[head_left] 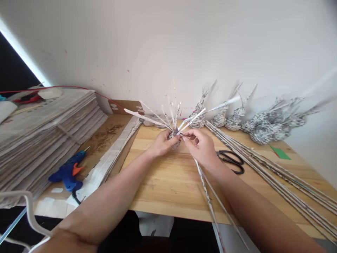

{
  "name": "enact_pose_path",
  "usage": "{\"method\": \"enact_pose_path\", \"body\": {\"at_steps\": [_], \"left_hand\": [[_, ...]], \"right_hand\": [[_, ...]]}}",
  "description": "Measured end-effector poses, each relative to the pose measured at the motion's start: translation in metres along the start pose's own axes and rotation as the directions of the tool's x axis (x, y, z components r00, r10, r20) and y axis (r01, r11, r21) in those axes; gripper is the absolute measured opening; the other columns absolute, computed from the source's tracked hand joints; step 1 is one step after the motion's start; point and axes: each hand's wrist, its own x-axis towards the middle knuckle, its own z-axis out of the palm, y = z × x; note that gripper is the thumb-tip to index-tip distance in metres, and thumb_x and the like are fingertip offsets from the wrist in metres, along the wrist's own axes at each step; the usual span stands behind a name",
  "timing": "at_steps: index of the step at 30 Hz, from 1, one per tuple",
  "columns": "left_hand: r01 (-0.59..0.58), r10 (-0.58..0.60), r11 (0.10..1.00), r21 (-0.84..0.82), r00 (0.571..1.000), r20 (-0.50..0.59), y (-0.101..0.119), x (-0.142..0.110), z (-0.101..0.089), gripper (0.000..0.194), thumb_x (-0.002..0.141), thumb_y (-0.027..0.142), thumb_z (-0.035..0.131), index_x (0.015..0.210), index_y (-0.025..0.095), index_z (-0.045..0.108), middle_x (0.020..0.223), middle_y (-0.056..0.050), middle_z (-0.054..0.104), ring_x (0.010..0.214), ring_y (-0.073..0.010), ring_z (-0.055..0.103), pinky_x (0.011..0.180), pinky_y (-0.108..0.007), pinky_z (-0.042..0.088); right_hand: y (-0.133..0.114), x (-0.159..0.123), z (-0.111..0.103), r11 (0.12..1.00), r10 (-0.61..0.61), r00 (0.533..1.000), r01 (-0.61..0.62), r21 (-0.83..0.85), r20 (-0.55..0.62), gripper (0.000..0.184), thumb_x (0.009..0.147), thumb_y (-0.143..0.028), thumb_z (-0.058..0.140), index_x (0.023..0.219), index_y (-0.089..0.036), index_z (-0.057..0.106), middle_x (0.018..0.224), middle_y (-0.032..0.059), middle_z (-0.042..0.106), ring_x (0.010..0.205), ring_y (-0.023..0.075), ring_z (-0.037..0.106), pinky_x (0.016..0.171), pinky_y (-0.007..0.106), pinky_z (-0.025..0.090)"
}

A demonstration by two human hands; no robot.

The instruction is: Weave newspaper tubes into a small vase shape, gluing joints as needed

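This looks like a craft workshop: a wooden table (158, 186) under the fingers (194, 133), a glue gun (68, 171) and stacked newspaper (52, 131) to their left, scissors (228, 160) just right, woven paper shapes (233, 121) farther right.

Woven base (175, 144): small, grey-white, print-flecked; held near the centre, partly hidden.
Paper spokes (147, 118): pale, slim, rolled, several marked with print; fanned above the base from 10 to 2 o'clock, tips loose.
Trailing strands (204, 184): two, long, thin, one speckled; slanting toward 5 o'clock, spreading apart lower down.
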Motion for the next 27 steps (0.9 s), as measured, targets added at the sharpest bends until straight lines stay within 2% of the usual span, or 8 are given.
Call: {"method": "enact_pose_path", "body": {"at_steps": [3,8,14,18,22,27], "left_hand": [[-0.017,0.016,0.999,0.049,1.000,0.021,-0.002,-0.004,-0.001,0.034,0.085,0.039,0.058,0.102,0.010,0.062,0.092,-0.005,0.064,0.085,-0.0158,0.055,0.080,-0.027,0.045],[-0.018,0.011,0.990,0.141,0.999,0.053,-0.003,-0.009,0.002,0.031,0.084,0.040,0.058,0.093,0.010,0.062,0.078,0.000,0.057,0.072,-0.0131,0.048,0.069,-0.025,0.042],[-0.043,0.032,0.994,0.100,0.994,0.104,-0.001,-0.010,0.005,0.031,0.082,0.039,0.057,0.095,0.010,0.061,0.080,-0.001,0.057,0.072,-0.0125,0.047,0.070,-0.024,0.042],[-0.053,0.042,0.993,0.105,0.993,0.107,0.003,-0.012,0.006,0.031,0.080,0.038,0.057,0.096,0.011,0.061,0.081,-0.001,0.058,0.073,-0.0130,0.049,0.071,-0.024,0.043],[-0.051,0.037,0.993,0.107,0.991,0.131,0.005,-0.013,0.007,0.032,0.078,0.036,0.057,0.097,0.011,0.061,0.076,0.000,0.055,0.069,-0.0120,0.046,0.067,-0.024,0.041],[-0.057,0.046,0.995,0.086,0.991,0.128,0.006,-0.014,0.009,0.025,0.078,0.034,0.058,0.089,0.012,0.060,0.068,0.003,0.049,0.063,-0.0100,0.043,0.060,-0.022,0.037]], "right_hand": [[-0.002,-0.001,0.002,0.999,-0.026,0.999,0.025,-0.028,-0.031,0.010,0.084,-0.027,0.068,0.090,-0.020,0.069,0.088,0.0045,0.071,0.080,0.0176,0.063,0.072,0.030,0.050],[-0.004,-0.004,0.005,0.999,-0.014,1.000,0.014,0.048,-0.013,0.008,0.084,-0.027,0.067,0.087,-0.020,0.070,0.087,0.0043,0.072,0.077,0.0174,0.064,0.070,0.031,0.051],[-0.003,-0.004,0.008,0.994,0.055,0.998,-0.055,0.100,0.001,0.007,0.082,-0.023,0.063,0.084,-0.019,0.069,0.077,0.0025,0.069,0.069,0.0161,0.062,0.066,0.029,0.050],[-0.005,-0.004,0.006,0.993,0.035,0.999,-0.037,0.112,0.020,0.007,0.082,-0.021,0.062,0.083,-0.019,0.068,0.079,0.0029,0.069,0.069,0.0160,0.062,0.065,0.029,0.050],[-0.006,-0.006,0.005,0.976,-0.018,1.000,0.013,0.219,0.017,0.009,0.085,-0.024,0.061,0.086,-0.019,0.069,0.089,0.0049,0.072,0.074,0.0164,0.065,0.069,0.030,0.052],[-0.005,-0.002,0.005,0.904,0.093,0.996,-0.080,0.420,-0.009,0.021,0.086,-0.041,0.067,0.089,-0.021,0.067,0.086,0.0044,0.073,0.075,0.0175,0.068,0.072,0.032,0.056]]}}
